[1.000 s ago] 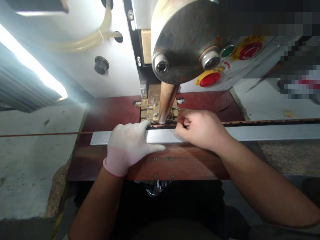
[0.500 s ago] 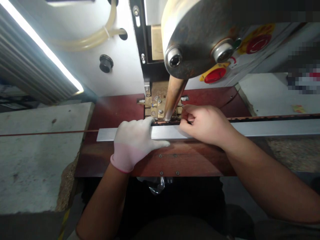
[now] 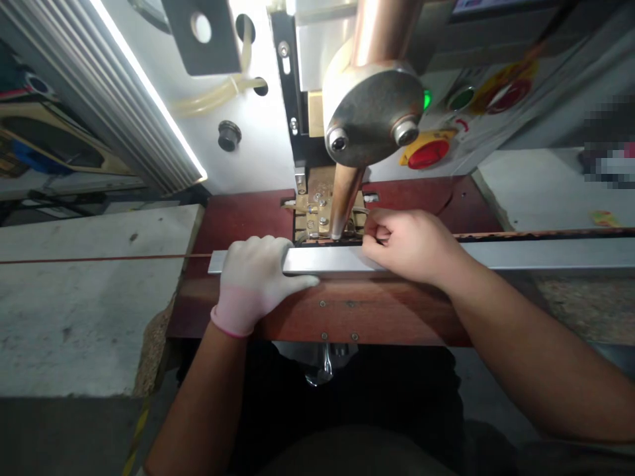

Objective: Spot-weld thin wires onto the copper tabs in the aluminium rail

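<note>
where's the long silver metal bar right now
In the head view, the long silver metal bar runs from just left of the white-gloved left hand to the right edge, below the slanted copper-coloured rod.

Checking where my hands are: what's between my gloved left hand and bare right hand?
In the head view, a stretch of silver bar runs between your left hand and right hand; the copper-coloured rod ends just beyond its far edge.

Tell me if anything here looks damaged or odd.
The pale board on the left looks damaged: its pale surface is missing at the near right corner, baring a rough brown core. Also, the left hand is gloved while the right hand is bare, a mismatch.
</note>
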### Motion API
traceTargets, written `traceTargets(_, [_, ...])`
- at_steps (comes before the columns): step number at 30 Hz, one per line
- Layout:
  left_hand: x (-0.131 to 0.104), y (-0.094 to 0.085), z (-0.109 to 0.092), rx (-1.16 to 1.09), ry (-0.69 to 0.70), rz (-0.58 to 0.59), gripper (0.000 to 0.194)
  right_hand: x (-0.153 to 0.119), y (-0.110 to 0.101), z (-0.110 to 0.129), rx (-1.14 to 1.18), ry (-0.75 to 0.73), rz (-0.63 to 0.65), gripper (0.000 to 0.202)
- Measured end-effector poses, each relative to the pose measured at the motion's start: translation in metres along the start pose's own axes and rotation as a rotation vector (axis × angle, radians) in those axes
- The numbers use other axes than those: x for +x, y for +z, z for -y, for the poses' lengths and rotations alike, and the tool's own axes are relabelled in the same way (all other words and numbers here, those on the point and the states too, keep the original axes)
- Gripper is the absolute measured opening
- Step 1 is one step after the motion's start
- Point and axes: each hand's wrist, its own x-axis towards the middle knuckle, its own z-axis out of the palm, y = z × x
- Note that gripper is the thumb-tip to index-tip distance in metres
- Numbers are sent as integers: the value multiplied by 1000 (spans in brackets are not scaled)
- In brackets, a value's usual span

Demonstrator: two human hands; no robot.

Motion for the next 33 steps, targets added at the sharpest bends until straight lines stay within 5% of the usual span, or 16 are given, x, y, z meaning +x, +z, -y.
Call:
traceTargets(12, [-2, 2, -2, 23, -17, -8, 76, -7, -14, -1, -15, 24, -29, 9])
traceTargets(22, [-38, 12, -15, 63, -53, -118, 69, -21, -24, 9, 108, -89, -46, 8])
traceTargets(33, [-31, 19, -45, 39, -43, -215, 65, -20, -10, 21, 142, -157, -31, 15])
